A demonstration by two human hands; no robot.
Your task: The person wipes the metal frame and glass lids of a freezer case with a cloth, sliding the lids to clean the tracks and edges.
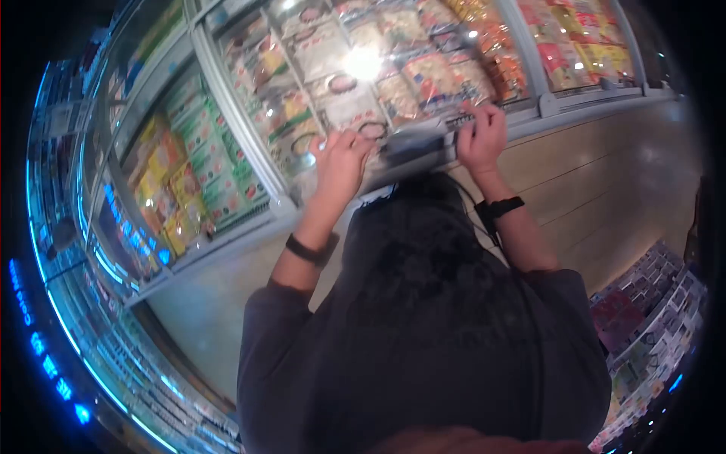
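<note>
At the front edge of a glass-topped freezer [561, 112], both hands are raised on either side of a flat grey object [416, 145]. It is blurred, and its kind cannot be made out. My left hand [342, 168] is closed, fingers bent, at the object's left end. My right hand [481, 142] has its fingers curled in at the right end, against the freezer's rim. What lies under the fingertips of each hand is hidden. Beneath the glass, beyond the hands, are white packs [340, 94] and clear bags of food [446, 76].
Green packs [208, 140] and yellow packs [162, 170] fill the left freezer section. Orange packs [503, 57] and red and yellow bags [582, 38] lie to the right. Lit shelves [113, 356] stand at left. A stocked rack [650, 318] is at lower right.
</note>
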